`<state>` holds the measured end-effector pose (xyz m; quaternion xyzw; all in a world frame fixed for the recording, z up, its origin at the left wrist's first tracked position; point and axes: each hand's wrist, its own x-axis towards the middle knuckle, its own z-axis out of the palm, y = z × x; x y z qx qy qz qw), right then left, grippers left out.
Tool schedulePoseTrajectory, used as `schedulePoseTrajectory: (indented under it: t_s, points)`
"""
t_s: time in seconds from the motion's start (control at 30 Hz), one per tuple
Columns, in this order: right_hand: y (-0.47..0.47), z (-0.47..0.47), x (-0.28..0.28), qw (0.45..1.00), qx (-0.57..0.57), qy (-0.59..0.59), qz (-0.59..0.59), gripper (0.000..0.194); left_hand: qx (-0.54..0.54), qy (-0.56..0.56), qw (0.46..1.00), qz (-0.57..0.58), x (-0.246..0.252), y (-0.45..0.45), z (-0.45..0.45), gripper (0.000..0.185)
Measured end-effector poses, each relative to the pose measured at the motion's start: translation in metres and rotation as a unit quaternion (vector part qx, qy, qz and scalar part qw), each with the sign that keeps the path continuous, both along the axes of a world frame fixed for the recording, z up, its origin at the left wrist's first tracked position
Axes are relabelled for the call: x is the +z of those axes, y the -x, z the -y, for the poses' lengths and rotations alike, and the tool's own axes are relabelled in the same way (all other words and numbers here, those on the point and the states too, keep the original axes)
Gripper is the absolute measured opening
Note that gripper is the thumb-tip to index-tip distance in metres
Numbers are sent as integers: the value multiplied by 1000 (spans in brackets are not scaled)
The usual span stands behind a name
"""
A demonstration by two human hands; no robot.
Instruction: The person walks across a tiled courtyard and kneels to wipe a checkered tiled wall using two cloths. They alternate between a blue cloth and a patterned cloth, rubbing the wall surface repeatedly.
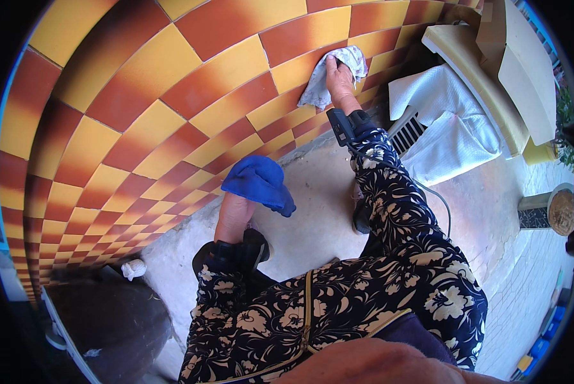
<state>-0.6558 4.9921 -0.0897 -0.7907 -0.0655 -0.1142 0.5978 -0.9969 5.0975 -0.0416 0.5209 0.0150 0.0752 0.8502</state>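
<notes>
My right hand (338, 80) presses a white patterned cloth (318, 89) against the tiled wall (231, 69), which is checkered in yellow and reddish brown. Part of that cloth hangs below my thumb, and my other fingers are tucked into it. Lower and to the left, my left hand (235, 207) holds a blue cloth (258, 180) draped over its fingers, so the fingertips are hidden. The blue cloth is close to the foot of the wall; whether it touches the tiles I cannot tell.
Beside my right arm stands a yellowish slab-like object (479, 91) with white quilted sheeting (452, 125) and a cardboard piece (527, 86). A dark brown surface (109, 326) lies lower left, near a crumpled white wad (133, 270). A cable (443, 201) hangs by my right sleeve.
</notes>
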Motion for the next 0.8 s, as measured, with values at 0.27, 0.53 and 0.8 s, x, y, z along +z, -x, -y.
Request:
schedulePoseTrajectory:
  t_s: [0.27, 0.53, 0.8]
  points:
    - [-4, -19, 161, 914, 68, 9, 400, 50, 59, -4, 998, -13, 1, -4, 8, 25]
    - [-23, -25, 192, 886, 50, -6, 461, 45, 94, 9, 995, -25, -11, 7, 0, 31]
    - [-65, 9, 92, 983, -55, -91, 149, 80, 45, -17, 999, 11, -6, 5, -3, 30]
